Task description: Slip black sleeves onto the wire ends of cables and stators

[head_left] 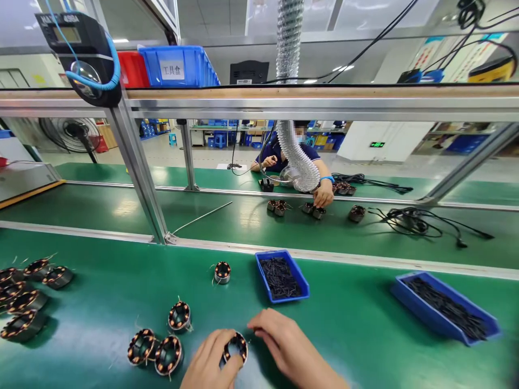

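My left hand [211, 361] is curled around a copper-wound coil ring [235, 347] on the green table [348, 340], at 6 o'clock. My right hand [286, 337] is open and sits just by the top of the ring. More coil rings [168, 355] sit at 9 o'clock, and a blue tray [302, 286] of small black pieces [279, 278] is at 12 o'clock.

Left hand [211, 361] grips a wound stator [235, 347].
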The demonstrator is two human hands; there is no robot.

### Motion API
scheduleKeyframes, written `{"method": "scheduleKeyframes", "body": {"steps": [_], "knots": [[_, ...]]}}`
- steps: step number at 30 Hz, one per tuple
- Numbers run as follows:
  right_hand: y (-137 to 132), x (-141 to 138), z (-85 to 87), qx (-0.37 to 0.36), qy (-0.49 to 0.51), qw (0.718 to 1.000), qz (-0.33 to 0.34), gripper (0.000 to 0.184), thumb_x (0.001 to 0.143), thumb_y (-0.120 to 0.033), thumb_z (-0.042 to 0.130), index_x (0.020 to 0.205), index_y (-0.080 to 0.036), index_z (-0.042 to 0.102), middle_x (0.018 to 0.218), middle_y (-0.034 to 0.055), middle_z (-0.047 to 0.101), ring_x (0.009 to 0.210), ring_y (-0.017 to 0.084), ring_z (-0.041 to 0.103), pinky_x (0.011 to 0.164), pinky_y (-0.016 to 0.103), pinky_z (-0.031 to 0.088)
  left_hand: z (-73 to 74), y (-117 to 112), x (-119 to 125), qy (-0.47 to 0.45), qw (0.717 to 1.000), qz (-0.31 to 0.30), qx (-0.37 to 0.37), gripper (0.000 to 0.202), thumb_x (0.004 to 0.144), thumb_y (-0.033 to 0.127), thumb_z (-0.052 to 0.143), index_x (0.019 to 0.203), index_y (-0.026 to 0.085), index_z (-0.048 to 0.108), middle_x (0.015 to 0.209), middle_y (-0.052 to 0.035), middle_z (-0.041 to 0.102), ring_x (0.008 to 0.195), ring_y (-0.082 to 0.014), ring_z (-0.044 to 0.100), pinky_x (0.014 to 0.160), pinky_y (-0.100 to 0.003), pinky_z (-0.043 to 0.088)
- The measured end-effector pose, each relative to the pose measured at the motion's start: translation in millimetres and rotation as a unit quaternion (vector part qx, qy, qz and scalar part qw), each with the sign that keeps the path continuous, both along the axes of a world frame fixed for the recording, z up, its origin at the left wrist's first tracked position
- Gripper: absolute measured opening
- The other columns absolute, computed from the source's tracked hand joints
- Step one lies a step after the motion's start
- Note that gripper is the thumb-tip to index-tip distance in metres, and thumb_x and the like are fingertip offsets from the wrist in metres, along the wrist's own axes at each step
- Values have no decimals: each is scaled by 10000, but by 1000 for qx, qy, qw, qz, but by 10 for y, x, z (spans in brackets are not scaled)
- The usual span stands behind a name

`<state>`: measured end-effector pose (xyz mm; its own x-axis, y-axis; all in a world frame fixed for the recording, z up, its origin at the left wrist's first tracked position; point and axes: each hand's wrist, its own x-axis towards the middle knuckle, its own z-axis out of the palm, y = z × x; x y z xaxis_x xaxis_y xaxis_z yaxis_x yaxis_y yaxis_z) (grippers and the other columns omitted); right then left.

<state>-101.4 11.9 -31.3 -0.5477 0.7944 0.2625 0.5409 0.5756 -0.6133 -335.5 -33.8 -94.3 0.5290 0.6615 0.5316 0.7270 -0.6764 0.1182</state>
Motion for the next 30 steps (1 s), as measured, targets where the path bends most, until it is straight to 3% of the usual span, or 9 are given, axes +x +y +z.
{"method": "scheduleKeyframes", "body": {"steps": [4,10,17,22,26,30], "knots": [[-125,-43,-73,70,-46,996,19,298,987,-45,364,1073,-204,601,919,58,706,799,196,617,711,281,462,41,-12,46,-33,999,11,9,416,738,-34,481,994,242,658,1229,-68,652,1123,-226,641,916,-330,590],[-81,-32,-94,107,-59,992,24,281,987,-27,359,1070,-204,561,896,48,687,771,192,584,700,276,430,43,-16,61,-44,999,11,-7,419,728,-38,483,985,236,669,1219,-76,638,1120,-221,621,917,-319,584],[-94,-44,-88,101,-59,993,25,284,978,-11,362,1045,-209,554,904,42,689,777,189,589,705,273,429,53,-17,56,-43,999,5,-14,417,722,-37,485,986,230,667,1231,-81,624,1120,-228,603,909,-327,585],[-105,-61,-108,99,-77,992,27,262,979,-27,384,1035,-201,572,874,49,678,757,193,594,690,278,438,-25,-8,63,-49,999,1,-17,433,709,-22,482,1007,235,663,1246,-83,606,1137,-238,581,905,-335,585],[-131,-67,-172,89,-54,994,26,259,999,-57,409,1130,-206,576,886,50,688,773,195,613,696,276,463,-103,-8,80,-76,997,7,10,433,671,-2,459,978,230,657,1221,-94,596,1118,-253,569,848,-342,598],[-175,-68,-228,96,1,995,25,258,1031,-97,389,1199,-211,549,928,54,713,789,191,634,702,272,488,-127,-19,75,-47,999,7,-15,488,617,-14,472,1006,225,646,1255,-97,578,1145,-253,549,864,-322,589]]}}
